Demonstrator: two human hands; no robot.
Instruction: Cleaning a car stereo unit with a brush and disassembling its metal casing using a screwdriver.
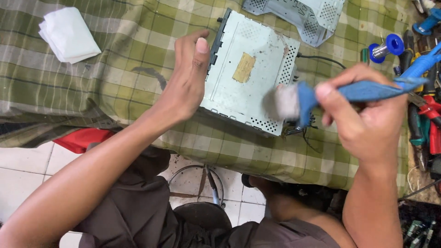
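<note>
Your brush (321, 96) head is blurred. Your right hand (367, 115) grips its blue handle; your open left hand (188, 78) rests on the pale, perforated metal box (250, 73).

This is a small electronics repair workshop. An opened metal car stereo chassis (248, 73) lies on a green checked cloth (115, 59); its removed perforated cover (298, 16) is just behind it, and pliers (425, 115) and a solder spool (388, 47) lie to its right.
</note>
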